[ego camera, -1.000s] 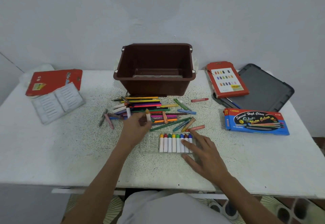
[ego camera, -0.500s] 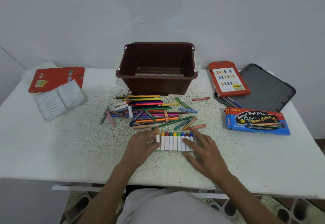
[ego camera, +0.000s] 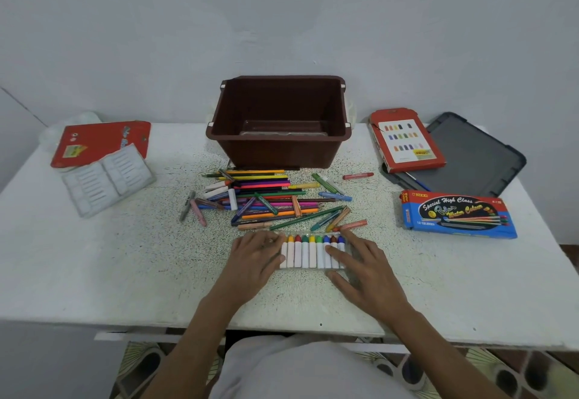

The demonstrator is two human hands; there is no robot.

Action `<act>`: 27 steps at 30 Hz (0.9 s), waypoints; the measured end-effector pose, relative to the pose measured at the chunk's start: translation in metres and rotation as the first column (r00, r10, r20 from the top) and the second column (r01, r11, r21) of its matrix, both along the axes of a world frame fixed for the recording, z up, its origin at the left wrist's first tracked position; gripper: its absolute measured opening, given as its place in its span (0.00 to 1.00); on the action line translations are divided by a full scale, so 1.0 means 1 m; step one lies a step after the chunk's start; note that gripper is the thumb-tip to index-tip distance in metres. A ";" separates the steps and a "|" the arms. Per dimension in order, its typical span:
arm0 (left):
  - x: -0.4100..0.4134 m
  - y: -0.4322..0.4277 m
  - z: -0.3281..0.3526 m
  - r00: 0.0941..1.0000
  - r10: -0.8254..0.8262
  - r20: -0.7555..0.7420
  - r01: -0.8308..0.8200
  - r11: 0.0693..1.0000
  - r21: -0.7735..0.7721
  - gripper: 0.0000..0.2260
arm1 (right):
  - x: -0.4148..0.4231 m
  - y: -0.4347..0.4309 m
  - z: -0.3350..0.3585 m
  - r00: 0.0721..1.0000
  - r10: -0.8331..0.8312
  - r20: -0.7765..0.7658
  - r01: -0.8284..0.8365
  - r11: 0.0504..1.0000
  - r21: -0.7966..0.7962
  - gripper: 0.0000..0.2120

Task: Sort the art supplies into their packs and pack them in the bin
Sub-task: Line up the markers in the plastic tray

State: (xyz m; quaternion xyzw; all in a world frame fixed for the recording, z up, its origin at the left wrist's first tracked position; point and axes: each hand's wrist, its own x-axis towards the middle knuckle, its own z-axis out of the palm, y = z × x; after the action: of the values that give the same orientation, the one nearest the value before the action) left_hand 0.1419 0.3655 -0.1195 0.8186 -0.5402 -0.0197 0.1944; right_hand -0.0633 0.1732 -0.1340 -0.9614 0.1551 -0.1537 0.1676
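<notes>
A clear crayon tray (ego camera: 313, 265) lies near the table's front, with a row of white-wrapped crayons (ego camera: 308, 252) in it. My left hand (ego camera: 255, 259) is at the tray's left end, thumb and fingertips around the leftmost crayon (ego camera: 284, 254) as it sits in its slot. My right hand (ego camera: 365, 271) lies flat with fingers spread on the tray's right end. Behind the tray is a loose pile of coloured pencils and crayons (ego camera: 266, 199). The brown bin (ego camera: 340, 135) stands behind the pile, with a clear flat pack on its bottom.
A blue water-colour pencil box (ego camera: 457, 215) lies at the right, with a red crayon box (ego camera: 407, 141) on a dark grey lid (ego camera: 479, 155) behind it. At the far left are a red box (ego camera: 100, 140) and an empty clear tray (ego camera: 106, 179). One red crayon (ego camera: 357, 176) lies apart.
My left hand carried a crayon from the pile down to the tray's left end and set it in the row. My right hand stayed on the tray.
</notes>
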 end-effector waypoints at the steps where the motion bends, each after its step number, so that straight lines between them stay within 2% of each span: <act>1: 0.000 0.001 -0.002 1.000 -0.003 0.025 0.003 1.000 -0.012 0.21 | 0.000 0.000 0.000 1.000 -0.002 -0.001 0.002 1.000 0.001 0.22; 11: -0.001 -0.002 0.000 0.994 0.088 0.065 -0.074 0.978 -0.194 0.15 | 0.000 0.000 0.001 1.000 -0.002 0.001 0.002 1.000 -0.001 0.22; 14: 0.013 -0.008 0.006 0.978 0.210 0.012 -0.199 0.945 -0.260 0.14 | 0.000 0.000 0.000 1.000 -0.003 0.003 0.003 1.000 0.002 0.22; 17: 0.035 -0.016 0.017 0.915 0.404 -0.014 -0.390 0.873 -0.293 0.11 | 0.000 -0.001 -0.001 1.000 0.001 0.007 -0.001 1.000 0.008 0.22; 19: 0.050 -0.020 0.026 0.849 0.529 -0.012 -0.513 0.817 -0.265 0.10 | 0.000 -0.001 -0.002 1.000 0.003 0.006 -0.003 1.000 0.009 0.22; 22: 0.071 -0.025 0.031 0.759 0.651 -0.014 -0.647 0.752 -0.123 0.13 | 0.000 -0.001 -0.002 1.000 0.002 0.007 -0.002 1.000 0.004 0.22; 27: 0.089 -0.034 0.031 0.792 0.611 0.025 -0.608 0.791 -0.066 0.14 | 0.000 0.000 -0.002 1.000 -0.002 0.008 0.002 1.000 0.004 0.22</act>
State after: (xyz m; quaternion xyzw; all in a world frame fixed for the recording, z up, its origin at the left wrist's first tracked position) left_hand 0.2313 0.3312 -0.0888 0.9436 -0.2523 0.0768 0.2004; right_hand -0.0633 0.1728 -0.1362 -0.9602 0.1556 -0.1575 0.1701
